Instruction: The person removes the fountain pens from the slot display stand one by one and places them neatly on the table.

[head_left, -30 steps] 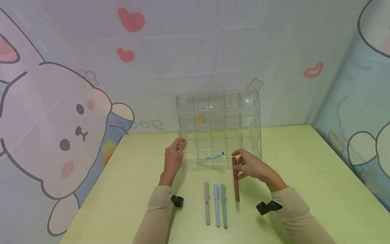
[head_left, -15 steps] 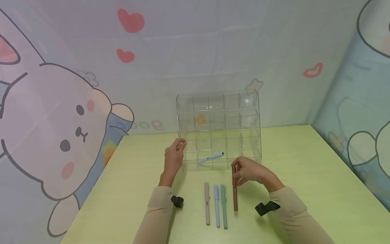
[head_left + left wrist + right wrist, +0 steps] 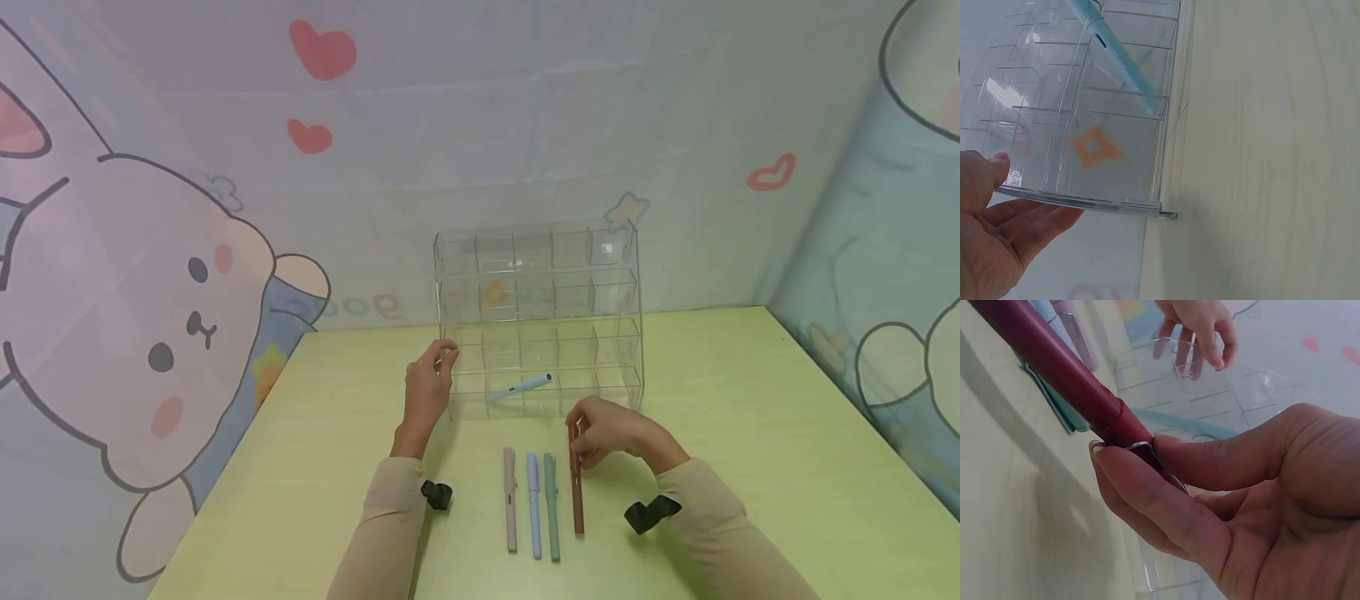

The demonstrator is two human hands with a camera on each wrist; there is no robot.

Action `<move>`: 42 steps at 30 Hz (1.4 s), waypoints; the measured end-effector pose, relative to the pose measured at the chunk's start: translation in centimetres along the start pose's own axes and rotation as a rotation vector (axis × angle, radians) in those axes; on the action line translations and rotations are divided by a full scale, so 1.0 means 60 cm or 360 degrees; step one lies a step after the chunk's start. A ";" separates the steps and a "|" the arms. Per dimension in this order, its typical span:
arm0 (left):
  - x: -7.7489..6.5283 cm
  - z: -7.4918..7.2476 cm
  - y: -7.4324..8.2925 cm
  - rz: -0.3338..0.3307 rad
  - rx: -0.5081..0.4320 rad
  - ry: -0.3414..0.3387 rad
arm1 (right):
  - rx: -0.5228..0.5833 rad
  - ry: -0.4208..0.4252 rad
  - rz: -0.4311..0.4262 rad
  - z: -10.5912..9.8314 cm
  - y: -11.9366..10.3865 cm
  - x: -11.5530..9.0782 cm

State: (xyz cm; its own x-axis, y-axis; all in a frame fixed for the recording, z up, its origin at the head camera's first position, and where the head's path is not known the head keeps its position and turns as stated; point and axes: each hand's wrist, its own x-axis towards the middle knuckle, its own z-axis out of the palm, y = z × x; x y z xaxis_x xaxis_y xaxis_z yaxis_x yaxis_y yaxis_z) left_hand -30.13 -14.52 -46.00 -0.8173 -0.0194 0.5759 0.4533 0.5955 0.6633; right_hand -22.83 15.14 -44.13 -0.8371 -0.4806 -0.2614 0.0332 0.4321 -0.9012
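Note:
My right hand [image 3: 611, 429] pinches a dark red pen [image 3: 577, 500] near its capped end, thumb and fingers around the metal clip, as the right wrist view shows. The pen points toward me, right of the green pen [image 3: 552, 508]. My left hand [image 3: 429, 387] holds the left side panel of a clear acrylic display rack [image 3: 1116, 205], thumb on one face and fingers on the other. A light blue pen [image 3: 1124, 62] lies slanted in the rack's bottom tier, its right end raised.
Left of the green pen, a blue pen [image 3: 534, 508] and a taupe pen [image 3: 511, 500] lie roughly parallel on the pale yellow-green table [image 3: 315, 467]. A printed cloth [image 3: 390, 150] hangs behind the rack. Small black cameras are on both wrists.
My right hand has moved toward me and slightly left with the dark red pen, away from the rack's front and nearer the row of pens. The left hand stays on the rack.

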 end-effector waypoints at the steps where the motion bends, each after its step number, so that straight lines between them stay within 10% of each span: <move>1: 0.000 0.000 0.000 0.0005 -0.0004 0.0002 | -0.0009 -0.0007 -0.0002 0.000 0.001 0.001; 42: 0.001 0.001 -0.002 -0.0033 -0.0007 -0.0017 | -0.0211 -0.0103 -0.0024 0.014 0.023 0.015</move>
State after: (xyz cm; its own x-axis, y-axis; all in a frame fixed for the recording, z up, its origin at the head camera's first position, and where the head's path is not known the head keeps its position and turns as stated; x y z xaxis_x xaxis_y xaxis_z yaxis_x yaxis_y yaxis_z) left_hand -30.24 -14.52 -46.09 -0.8302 -0.0228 0.5569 0.4380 0.5914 0.6771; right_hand -23.10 14.65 -45.89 -0.8000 -0.5339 -0.2739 -0.0549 0.5197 -0.8526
